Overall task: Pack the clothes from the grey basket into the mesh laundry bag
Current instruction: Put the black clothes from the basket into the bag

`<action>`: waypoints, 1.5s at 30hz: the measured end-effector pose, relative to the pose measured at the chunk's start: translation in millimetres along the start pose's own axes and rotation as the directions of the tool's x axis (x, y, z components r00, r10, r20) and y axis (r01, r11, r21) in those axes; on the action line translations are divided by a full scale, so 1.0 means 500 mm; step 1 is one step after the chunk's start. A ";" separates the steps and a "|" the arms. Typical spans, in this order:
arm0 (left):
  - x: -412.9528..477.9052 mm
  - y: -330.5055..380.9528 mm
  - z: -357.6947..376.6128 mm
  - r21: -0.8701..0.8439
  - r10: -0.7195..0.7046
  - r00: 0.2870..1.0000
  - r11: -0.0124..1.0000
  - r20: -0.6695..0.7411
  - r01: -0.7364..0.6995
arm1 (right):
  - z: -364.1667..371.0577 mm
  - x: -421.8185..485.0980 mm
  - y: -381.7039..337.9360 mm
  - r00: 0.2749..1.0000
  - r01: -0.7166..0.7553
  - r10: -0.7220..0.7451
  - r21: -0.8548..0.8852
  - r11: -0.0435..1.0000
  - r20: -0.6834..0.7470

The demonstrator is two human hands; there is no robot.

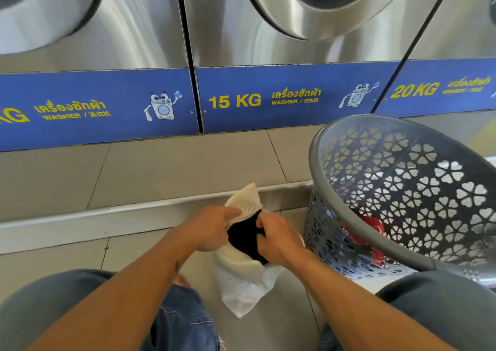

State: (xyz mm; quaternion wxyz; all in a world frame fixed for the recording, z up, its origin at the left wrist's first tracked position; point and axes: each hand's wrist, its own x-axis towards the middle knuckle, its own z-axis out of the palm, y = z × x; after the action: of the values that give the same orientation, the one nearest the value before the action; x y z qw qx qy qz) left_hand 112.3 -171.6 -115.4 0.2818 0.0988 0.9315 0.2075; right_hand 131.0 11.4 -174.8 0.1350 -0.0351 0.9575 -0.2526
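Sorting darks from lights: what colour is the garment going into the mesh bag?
Black garment, seen in the head view.

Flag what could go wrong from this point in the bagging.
1. The white mesh laundry bag hangs unsupported; only the left hand holds its mouth, so the opening may collapse.
2. The black garment pushed by the right hand is only partly in and could slip out.
3. Red clothing remains in the tilted grey perforated plastic basket, which might tip.

Head camera looks down, close above hands (241, 232).
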 end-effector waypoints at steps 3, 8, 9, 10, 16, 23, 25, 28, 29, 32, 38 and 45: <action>-0.006 -0.001 -0.008 0.007 -0.008 0.999 1.000 -0.044 0.008 | 0.025 -0.002 -0.008 0.995 0.041 -0.050 0.109 0.993 0.083; -0.017 0.006 -0.015 0.064 0.001 0.999 0.998 -0.051 0.002 | 0.099 -0.023 0.010 0.862 0.044 0.005 -0.086 0.995 0.507; -0.020 0.009 -0.013 0.070 0.010 0.999 0.998 -0.043 -0.007 | 0.110 -0.026 0.021 0.829 0.022 0.069 -0.155 0.988 0.556; -0.022 0.011 -0.009 0.068 0.015 0.999 0.998 -0.031 -0.013 | 0.117 -0.026 0.031 0.804 -0.002 0.120 -0.199 0.980 0.582; -0.035 0.022 -0.028 -0.044 0.036 0.997 0.998 -0.063 -0.039 | 0.083 -0.014 0.022 0.874 -0.064 0.118 -0.130 0.989 0.472; -0.078 0.060 -0.042 -0.319 0.120 0.991 0.938 -0.067 -0.135 | 0.024 -0.024 0.078 0.904 -0.201 0.244 -0.155 0.967 0.351; -0.088 0.064 -0.039 -0.310 0.133 0.988 0.938 -0.081 -0.152 | 0.008 -0.023 0.077 0.899 -0.213 0.272 -0.199 0.956 0.342; -0.093 0.064 -0.042 -0.312 0.124 0.989 0.939 -0.081 -0.144 | -0.021 -0.019 0.081 0.900 -0.220 0.293 -0.243 0.945 0.323; -0.094 0.065 -0.039 -0.284 0.118 0.991 0.950 -0.068 -0.132 | -0.025 -0.022 0.086 0.894 -0.216 0.297 -0.259 0.942 0.335; -0.086 0.062 -0.008 -0.181 0.081 0.997 0.980 0.009 -0.078 | -0.034 -0.048 0.086 0.890 -0.151 0.270 -0.323 0.934 0.367; -0.081 0.061 0.028 0.035 0.037 0.997 0.999 0.068 -0.040 | -0.035 -0.081 0.083 0.913 -0.039 0.162 -0.314 0.949 0.375; -0.084 0.066 0.038 0.059 0.058 0.997 0.997 -0.042 -0.055 | -0.078 -0.093 0.052 0.942 -0.019 0.095 -0.231 0.973 0.322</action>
State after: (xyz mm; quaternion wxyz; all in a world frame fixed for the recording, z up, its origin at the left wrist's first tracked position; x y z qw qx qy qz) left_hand 159.6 -148.6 -94.9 0.2524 0.1286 0.9400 0.1902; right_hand 165.0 59.0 -143.8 0.2962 -0.0639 0.9442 -0.1292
